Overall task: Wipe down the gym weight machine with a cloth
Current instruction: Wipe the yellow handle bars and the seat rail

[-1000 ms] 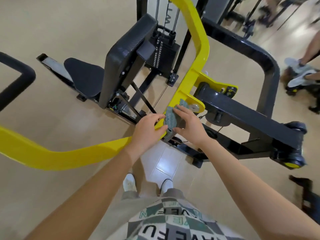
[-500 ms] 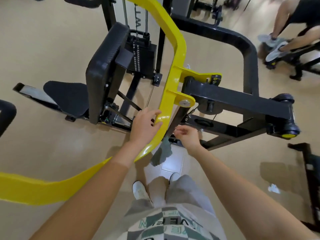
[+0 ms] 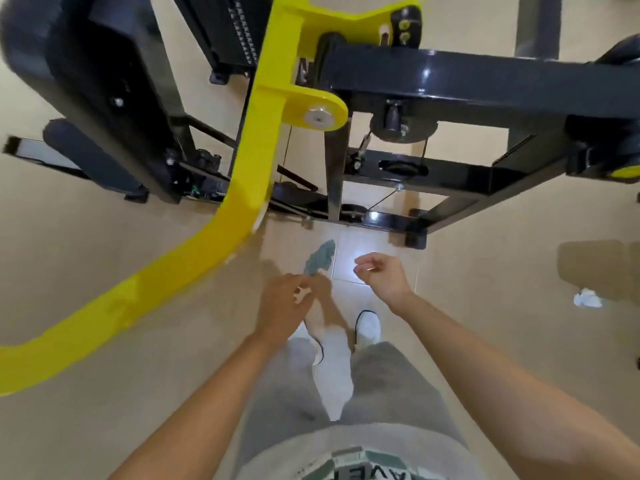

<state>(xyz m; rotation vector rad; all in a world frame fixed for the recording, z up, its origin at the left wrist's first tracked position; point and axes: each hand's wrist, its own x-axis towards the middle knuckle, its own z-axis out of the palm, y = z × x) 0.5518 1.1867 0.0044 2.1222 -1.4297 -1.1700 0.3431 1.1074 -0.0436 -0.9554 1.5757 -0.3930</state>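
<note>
The weight machine has a yellow lever arm (image 3: 256, 157) and a black frame (image 3: 485, 77). The grey-green cloth (image 3: 320, 258) is low, over the pale floor tiles in front of the machine base, away from the yellow arm. My left hand (image 3: 284, 310) is blurred, and its fingertips meet the cloth's near end. Whether they grip it is unclear. My right hand (image 3: 381, 277) hovers to the right of the cloth with fingers loosely curled, holding nothing. Neither hand touches the machine.
The black back pad (image 3: 86, 81) and seat (image 3: 90, 157) stand at the left, and the weight stack (image 3: 225, 26) at the top. The yellow arm sweeps down to the left edge. A crumpled white tissue (image 3: 587, 299) lies on the floor at right. My white shoes (image 3: 369, 323) are below the hands.
The cloth left the yellow arm and dropped towards the floor. My left hand let go of the arm and came down to the cloth. My right hand also lowered, and the view moved closer.
</note>
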